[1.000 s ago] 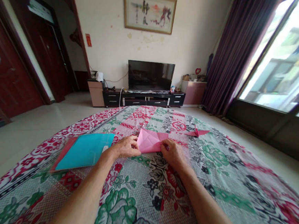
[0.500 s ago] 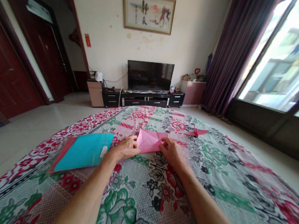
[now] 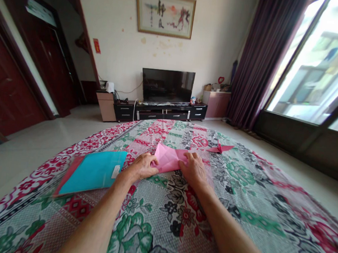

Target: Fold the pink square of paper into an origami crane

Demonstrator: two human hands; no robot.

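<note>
A creased sheet of pink origami paper (image 3: 169,158) lies on the patterned tablecloth between my hands, its far left corner raised to a point. My left hand (image 3: 145,166) pinches the paper's left edge, fingers curled over it. On the opposite side, my right hand (image 3: 194,167) grips the right edge between thumb and fingers. Beyond my right hand rests a folded red paper crane (image 3: 220,148) with its wings spread. To the left of my left hand is a clear packet of blue and red paper (image 3: 95,172) with a small white label.
The round table is covered by a floral tablecloth (image 3: 238,214). Past its far edge stand a low black TV cabinet (image 3: 164,112) and a television (image 3: 168,86). A purple curtain (image 3: 268,60) hangs beside the window at the right.
The pink paper's far left corner stands up more and its surface bends more between my hands. Both hands stay on its edges. The whole view has shifted slightly.
</note>
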